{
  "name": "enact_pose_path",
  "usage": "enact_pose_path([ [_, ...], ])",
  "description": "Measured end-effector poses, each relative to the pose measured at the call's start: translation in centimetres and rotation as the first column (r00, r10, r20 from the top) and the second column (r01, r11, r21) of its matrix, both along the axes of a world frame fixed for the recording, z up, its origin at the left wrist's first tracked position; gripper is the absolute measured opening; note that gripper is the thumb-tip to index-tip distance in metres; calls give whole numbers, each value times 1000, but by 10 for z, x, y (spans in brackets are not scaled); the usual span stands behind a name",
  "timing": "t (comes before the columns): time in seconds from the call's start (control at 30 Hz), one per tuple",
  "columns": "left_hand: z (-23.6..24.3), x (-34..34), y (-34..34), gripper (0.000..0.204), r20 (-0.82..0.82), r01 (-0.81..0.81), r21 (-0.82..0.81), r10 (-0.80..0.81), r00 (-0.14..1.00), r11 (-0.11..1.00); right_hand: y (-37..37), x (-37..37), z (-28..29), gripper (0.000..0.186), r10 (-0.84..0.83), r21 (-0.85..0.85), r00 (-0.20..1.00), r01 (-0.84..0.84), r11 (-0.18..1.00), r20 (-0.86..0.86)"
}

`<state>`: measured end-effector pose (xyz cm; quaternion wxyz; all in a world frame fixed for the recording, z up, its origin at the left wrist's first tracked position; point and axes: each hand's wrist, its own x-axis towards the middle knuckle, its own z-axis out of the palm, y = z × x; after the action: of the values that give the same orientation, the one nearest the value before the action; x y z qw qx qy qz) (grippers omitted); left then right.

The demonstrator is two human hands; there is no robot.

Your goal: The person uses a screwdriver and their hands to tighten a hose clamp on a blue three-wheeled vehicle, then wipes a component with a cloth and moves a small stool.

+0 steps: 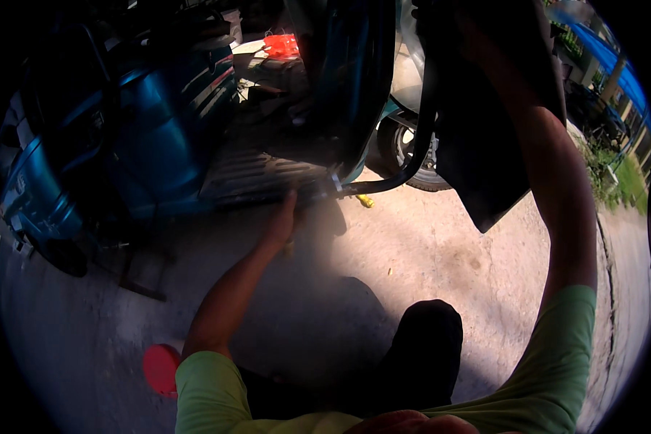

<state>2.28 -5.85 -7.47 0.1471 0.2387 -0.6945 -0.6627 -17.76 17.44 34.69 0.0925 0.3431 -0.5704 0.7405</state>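
Note:
A dark teal vehicle [152, 123], like a scooter or small trike, has a ribbed footboard [253, 173]. My left hand [286, 217] is at the footboard's outer edge, its fingers curled and partly hidden around something I cannot make out. A black bent tube [416, 155] runs from a metal fitting [334, 184] beside that hand up along a wheel [398, 145]. My right arm reaches up across a large black panel [484, 188]; my right hand [477, 40] is lost in deep shadow at the panel's upper part. A small yellow object [366, 201] lies under the tube.
A red round object [160, 369] lies at my lower left on the concrete ground [484, 275]. A dark metal frame [141, 289] sits under the vehicle's left part. An orange-red item [281, 46] shows behind. At right are grass [629, 188] and a blue tarp [604, 50].

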Motion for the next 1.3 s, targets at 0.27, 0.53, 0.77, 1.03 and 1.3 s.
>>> enact_pose_path([
  [0.27,-10,-6,-2,77,34,-25,-11,26,999,1000,-12,-15,-18,30,-77,-4,994,77,997,-77],
  [0.53,-18,6,-24,74,0,31,-22,-31,1000,999,-28,-34,-35,31,-99,0,994,100,995,-47],
  [0.77,-28,-10,-18,72,8,3,-31,-3,1000,1000,-17,-15,-27,28,3,41,997,0,999,-71],
  [1.03,-20,-2,-20,73,8,13,-8,-12,1000,1000,-23,-15,-31,27,42,20,999,-42,999,-19],
  [1.3,5,-1,-3,77,13,20,-2,-20,1000,1000,-12,-30,-96,30,48,93,997,-54,994,62],
])
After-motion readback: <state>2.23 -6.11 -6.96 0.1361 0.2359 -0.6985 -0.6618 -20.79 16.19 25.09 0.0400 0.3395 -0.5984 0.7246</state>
